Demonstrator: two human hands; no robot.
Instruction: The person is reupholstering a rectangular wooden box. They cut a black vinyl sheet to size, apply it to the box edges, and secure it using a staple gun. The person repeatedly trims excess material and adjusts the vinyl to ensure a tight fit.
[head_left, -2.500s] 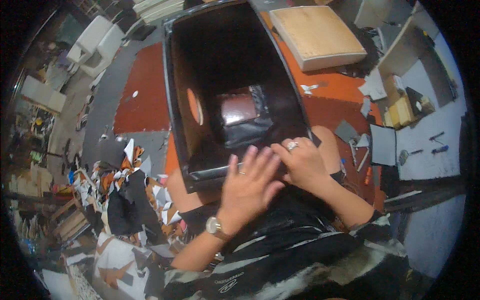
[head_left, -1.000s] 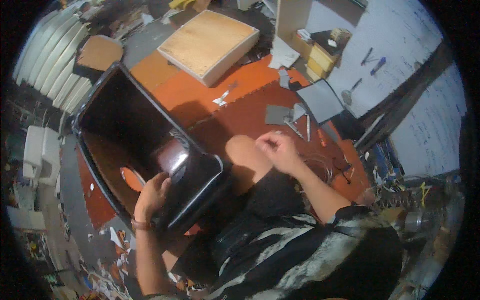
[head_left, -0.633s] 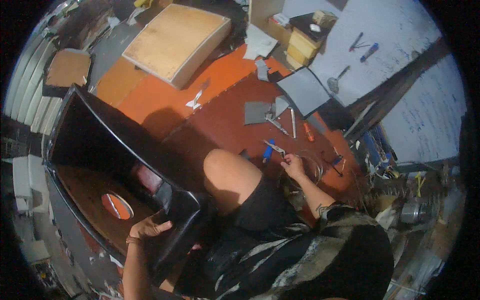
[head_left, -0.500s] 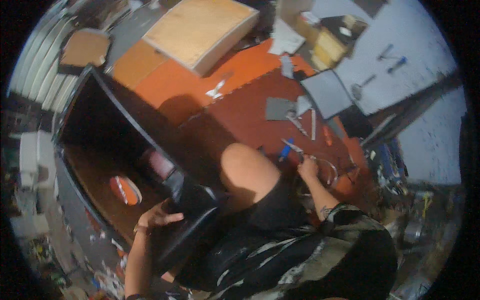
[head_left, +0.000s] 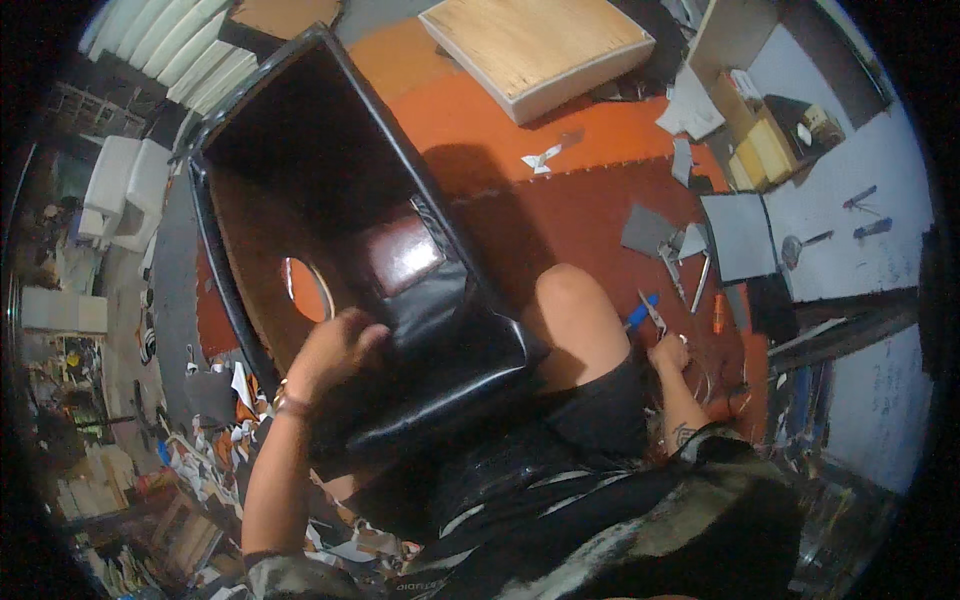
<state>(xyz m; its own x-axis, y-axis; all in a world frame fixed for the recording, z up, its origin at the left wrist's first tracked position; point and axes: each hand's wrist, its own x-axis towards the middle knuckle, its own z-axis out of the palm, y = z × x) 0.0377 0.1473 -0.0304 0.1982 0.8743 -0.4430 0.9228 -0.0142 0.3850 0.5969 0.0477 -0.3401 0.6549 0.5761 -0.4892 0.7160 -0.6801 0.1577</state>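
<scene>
A large open-topped box (head_left: 440,400) covered in shiny black leather-like material leans against my legs. Its brown inner wall (head_left: 255,235) has a round hole with orange showing through. Deeper inside is a glossy dark-red rectangle (head_left: 408,250). My left hand (head_left: 340,350) reaches over the box near that hole, thumb out and fingers loosely bent, with nothing visible in it; some fingertips are hidden. By my bare knee, my right hand (head_left: 670,352) is closed around the handles of a pair of scissors (head_left: 652,312), blades pointing away from me. A blue object (head_left: 640,311) lies beside the blades.
A wooden-topped box (head_left: 540,50) stands at the back on orange matting (head_left: 590,135). Grey offcuts (head_left: 650,228) and an orange tool (head_left: 719,313) lie on the dark-red mat. Scraps (head_left: 215,455) litter the lower left. A white board (head_left: 840,230) bearing tools is at right.
The view has shifted, so the scene sits farther right and higher. My left hand has moved farther into the box, its fingers more bent. My right hand still holds the scissors near the blue object.
</scene>
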